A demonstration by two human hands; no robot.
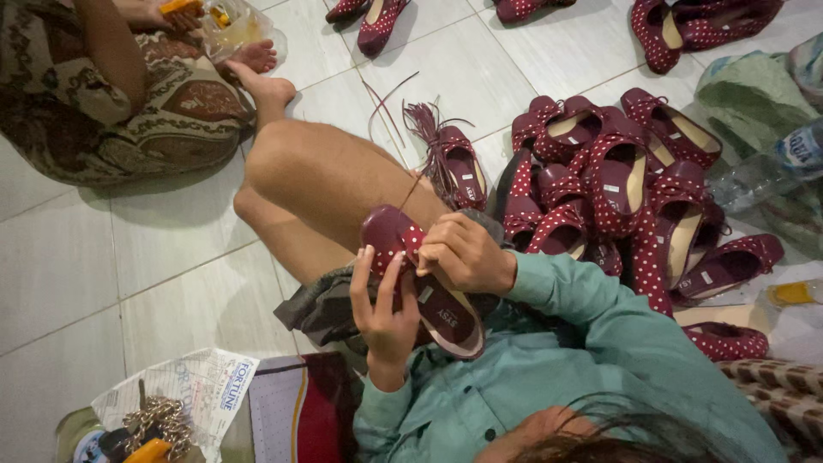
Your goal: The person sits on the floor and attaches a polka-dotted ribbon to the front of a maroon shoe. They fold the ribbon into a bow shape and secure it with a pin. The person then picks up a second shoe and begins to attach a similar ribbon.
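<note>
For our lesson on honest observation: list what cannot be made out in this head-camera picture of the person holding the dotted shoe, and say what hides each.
- Toe of the dark red dotted shoe: covered by the left hand and right hand.
- What the right hand's fingertips pinch: too small to tell.
- The seated co-worker: cut off by the top and left edges.
- Lower shoes in the shoe pile: buried under others.
- Clear plastic bottle: cut by the right edge.

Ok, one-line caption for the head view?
Both hands, left hand and right hand, hold a maroon polka-dot shoe beside a pile of matching shoes on the tiled floor.
</note>
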